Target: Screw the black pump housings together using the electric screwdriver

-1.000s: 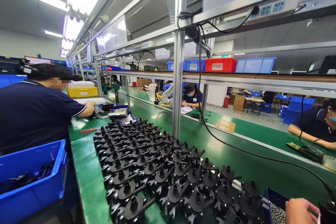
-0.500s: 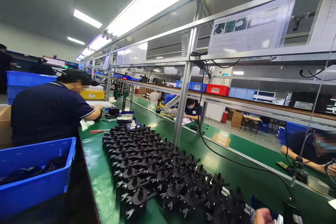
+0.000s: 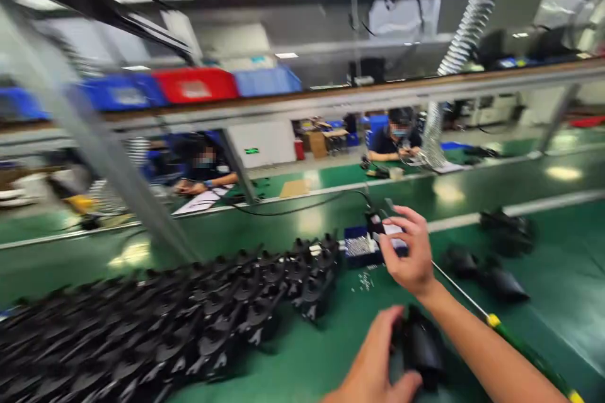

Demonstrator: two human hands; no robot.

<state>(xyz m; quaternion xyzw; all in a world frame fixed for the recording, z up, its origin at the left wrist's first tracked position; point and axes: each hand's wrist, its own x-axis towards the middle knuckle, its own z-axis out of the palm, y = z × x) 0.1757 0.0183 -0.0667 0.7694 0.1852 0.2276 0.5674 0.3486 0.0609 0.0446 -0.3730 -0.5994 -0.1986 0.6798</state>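
My left hand [image 3: 375, 362] is at the bottom centre, closed round a black plastic part [image 3: 422, 347] that rests on the green bench. My right hand [image 3: 410, 252] reaches forward over a small blue tray of screws [image 3: 360, 245]. Its fingers curl round something small and pale that the blur hides. A few loose screws [image 3: 363, 281] lie on the mat in front of the tray. A dense batch of black parts [image 3: 189, 312] fills the bench to the left of both hands.
Loose black parts [image 3: 501, 283] lie to the right, and another [image 3: 508, 230] farther back. A thin rod with a yellow-green handle [image 3: 496, 322] runs under my right forearm. A slanted metal post [image 3: 108, 164] rises at left. Two people [image 3: 203, 167] work across the belt.
The view has swung sharply right and down, with heavy blur. Both my hands are now in view, the left on a black part and the right over the screw tray.
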